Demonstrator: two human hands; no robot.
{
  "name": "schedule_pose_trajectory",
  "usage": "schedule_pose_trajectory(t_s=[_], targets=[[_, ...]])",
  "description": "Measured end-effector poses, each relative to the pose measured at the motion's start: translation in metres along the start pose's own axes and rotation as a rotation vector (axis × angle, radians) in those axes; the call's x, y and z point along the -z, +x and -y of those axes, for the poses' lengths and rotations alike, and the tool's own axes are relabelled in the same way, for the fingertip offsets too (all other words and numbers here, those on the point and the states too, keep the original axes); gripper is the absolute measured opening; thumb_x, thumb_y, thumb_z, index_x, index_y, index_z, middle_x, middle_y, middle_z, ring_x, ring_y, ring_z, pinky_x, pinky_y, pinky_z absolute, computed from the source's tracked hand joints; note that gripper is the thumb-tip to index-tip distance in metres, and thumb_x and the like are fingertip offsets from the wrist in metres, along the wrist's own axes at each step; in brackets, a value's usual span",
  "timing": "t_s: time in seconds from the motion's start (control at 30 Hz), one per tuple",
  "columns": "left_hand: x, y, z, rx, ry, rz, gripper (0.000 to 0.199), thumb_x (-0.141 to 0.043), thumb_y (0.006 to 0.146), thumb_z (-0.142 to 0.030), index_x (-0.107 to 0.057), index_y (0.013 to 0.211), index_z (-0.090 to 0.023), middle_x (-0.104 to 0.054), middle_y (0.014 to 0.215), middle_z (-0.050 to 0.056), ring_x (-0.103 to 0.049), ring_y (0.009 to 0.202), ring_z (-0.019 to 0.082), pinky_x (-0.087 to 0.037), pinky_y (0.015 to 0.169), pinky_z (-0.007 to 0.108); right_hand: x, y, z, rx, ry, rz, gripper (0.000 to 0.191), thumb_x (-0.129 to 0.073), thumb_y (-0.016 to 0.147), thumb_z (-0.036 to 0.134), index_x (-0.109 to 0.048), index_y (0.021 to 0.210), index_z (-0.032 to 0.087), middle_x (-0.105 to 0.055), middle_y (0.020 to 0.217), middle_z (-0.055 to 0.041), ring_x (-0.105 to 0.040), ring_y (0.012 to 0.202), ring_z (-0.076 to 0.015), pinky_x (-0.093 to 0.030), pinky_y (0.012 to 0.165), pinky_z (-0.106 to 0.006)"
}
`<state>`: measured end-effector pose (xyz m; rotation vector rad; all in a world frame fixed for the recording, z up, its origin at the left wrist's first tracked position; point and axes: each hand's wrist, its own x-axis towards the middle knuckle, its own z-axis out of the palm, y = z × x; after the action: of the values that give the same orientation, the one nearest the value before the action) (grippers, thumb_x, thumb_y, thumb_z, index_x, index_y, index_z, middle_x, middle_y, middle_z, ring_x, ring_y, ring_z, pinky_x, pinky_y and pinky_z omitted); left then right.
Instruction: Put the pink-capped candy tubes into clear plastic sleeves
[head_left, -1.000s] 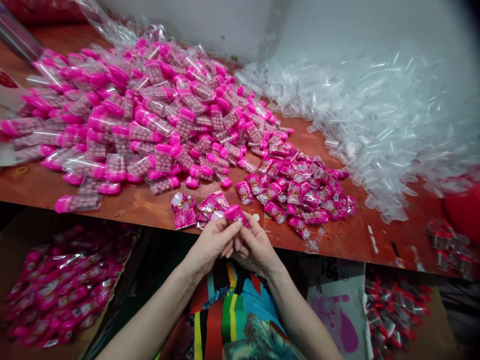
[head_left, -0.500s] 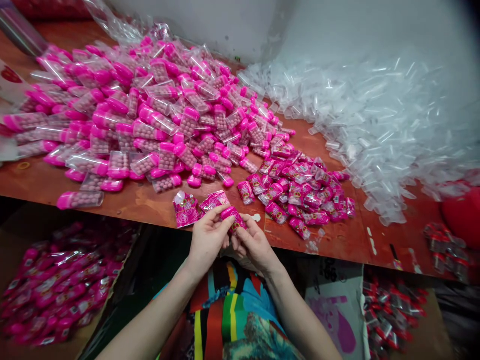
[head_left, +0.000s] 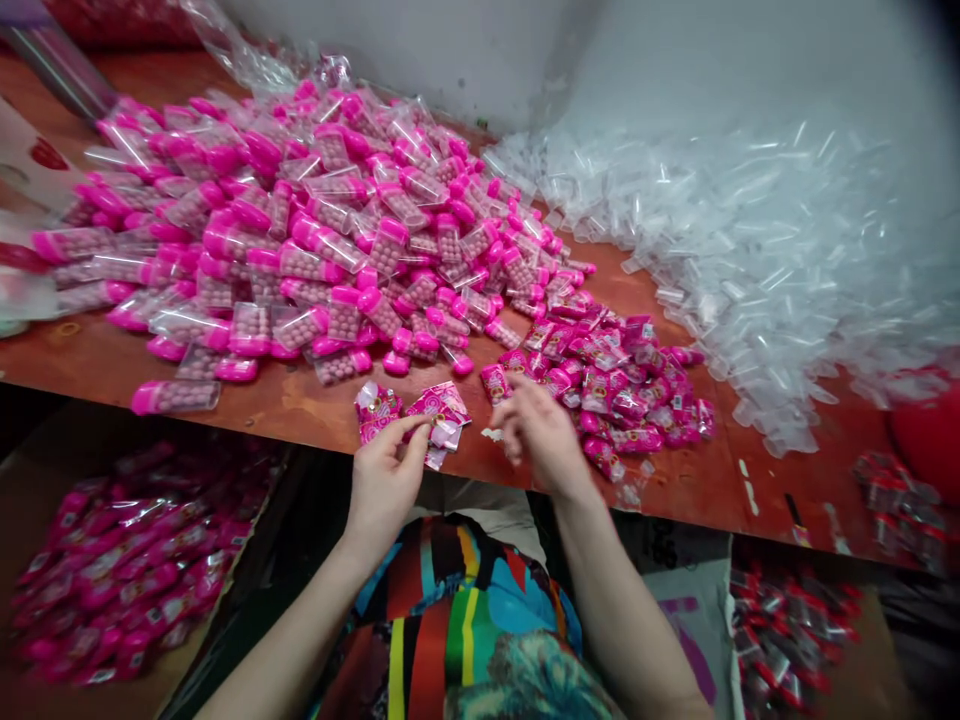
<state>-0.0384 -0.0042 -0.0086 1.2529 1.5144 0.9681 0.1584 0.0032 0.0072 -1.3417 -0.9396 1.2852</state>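
Remote view: my L hand (head_left: 385, 478)'s fingers are narrow at the pink wrappers (head_left: 442, 400) on the table (head_left: 311, 405) edge (can't tell if one's pinched tbh). R hand (head_left: 541, 430)'s loosely open, near wrapped packs (head_left: 600, 388). Prob wrapper pickup; next move needs a single sheet, imo.

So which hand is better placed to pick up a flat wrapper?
Probably the left hand: its fingers are right at the flat wrappers, while the right hand is over by the packets.
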Motion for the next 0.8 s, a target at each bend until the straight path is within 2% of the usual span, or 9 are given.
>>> schedule_pose_trajectory(t_s=[0.07,0.13,0.2,0.27,0.43,0.53,0.63,0.7,0.8], targets=[[-0.001,-0.001,0.004,-0.017,0.012,-0.024,0.026,-0.060,0.085,-0.035,-0.072,0.101,-0.018,-0.066,0.062,0.000,-0.058,0.050,0.012,-0.044,0.047,0.021,-0.030,-0.001,-0.020,0.133,-0.415,0.011,0.029,-0.061,0.087,0.043,-0.066,0.108,0.023,-0.066,0.082,-0.0020,-0.057,0.065,-0.0138,-0.047,0.059,-0.025],[-0.001,-0.001,0.007,-0.025,0.009,-0.029,0.025,-0.060,0.085,-0.034,-0.072,0.100,-0.019,-0.069,0.067,0.001,-0.063,0.057,0.014,-0.047,0.051,0.022,-0.053,-0.002,-0.035,0.198,-0.759,-0.019,0.026,-0.062,0.087,0.038,-0.066,0.106,0.021,-0.065,0.094,-0.0059,-0.062,0.080,-0.0189,-0.047,0.069,-0.029],[0.000,-0.002,0.008,-0.026,0.004,-0.020,0.024,-0.060,0.085,-0.033,-0.073,0.099,-0.018,-0.071,0.072,0.002,-0.065,0.062,0.016,-0.049,0.055,0.023,-0.064,-0.003,-0.043,0.196,-0.944,-0.064,0.024,-0.061,0.088,0.036,-0.065,0.104,0.019,-0.064,0.099,-0.0076,-0.062,0.084,-0.0208,-0.046,0.070,-0.030],[0.002,-0.003,0.008,-0.011,-0.011,-0.012,0.023,-0.060,0.084,-0.033,-0.073,0.097,-0.018,-0.072,0.074,0.003,-0.066,0.064,0.016,-0.050,0.056,0.023,-0.065,-0.002,-0.044,0.179,-0.974,-0.091,0.016,-0.059,0.089,0.033,-0.064,0.096,0.019,-0.064,0.094,-0.0057,-0.062,0.082,-0.0196,-0.045,0.069,-0.030],[0.001,-0.002,0.006,0.096,-0.183,-0.025,0.025,-0.067,0.079,-0.037,-0.073,0.094,-0.018,-0.070,0.068,0.002,-0.059,0.052,0.013,-0.043,0.046,0.021,-0.052,0.002,-0.043,0.197,-0.660,-0.096,0.014,-0.062,0.087,0.031,-0.065,0.077,0.021,-0.062,0.081,-0.0008,-0.058,0.074,-0.0152,-0.043,0.068,-0.027],[-0.004,0.002,-0.001,0.203,-0.354,0.016,0.030,-0.073,0.073,-0.039,-0.071,0.094,-0.017,-0.064,0.060,-0.001,-0.048,0.041,0.009,-0.033,0.038,0.019,-0.051,-0.001,-0.044,0.096,-0.317,-0.082,0.014,-0.064,0.084,0.035,-0.064,0.085,0.021,-0.062,0.079,-0.0003,-0.056,0.068,-0.0141,-0.045,0.063,-0.027],[-0.010,0.006,-0.011,0.293,-0.489,0.110,0.026,-0.075,0.071,-0.040,-0.066,0.074,-0.016,-0.049,0.046,-0.006,-0.034,0.034,0.005,-0.023,0.034,0.018,-0.054,-0.006,-0.040,-0.029,-0.003,-0.019,0.020,-0.067,0.081,0.036,-0.060,0.093,0.021,-0.063,0.080,0.0005,-0.056,0.064,-0.0123,-0.045,0.059,-0.025],[-0.012,0.009,-0.016,0.325,-0.535,0.151,0.030,-0.074,0.072,-0.041,-0.059,0.063,-0.016,-0.040,0.041,-0.008,-0.029,0.033,0.004,-0.020,0.034,0.018,-0.054,-0.008,-0.034,-0.090,0.117,0.013,0.027,-0.070,0.079,0.035,-0.058,0.100,0.022,-0.062,0.081,0.0015,-0.051,0.056,-0.0089,-0.040,0.049,-0.021],[-0.011,0.011,-0.018,0.334,-0.532,0.178,0.033,-0.076,0.070,-0.040,-0.055,0.060,-0.017,-0.037,0.038,-0.009,-0.029,0.032,0.004,-0.019,0.034,0.018,-0.049,-0.006,-0.028,-0.158,0.218,0.044,0.039,-0.073,0.076,0.034,-0.054,0.108,0.024,-0.058,0.077,0.0051,-0.036,0.042,-0.0037,-0.025,0.038,-0.018]])
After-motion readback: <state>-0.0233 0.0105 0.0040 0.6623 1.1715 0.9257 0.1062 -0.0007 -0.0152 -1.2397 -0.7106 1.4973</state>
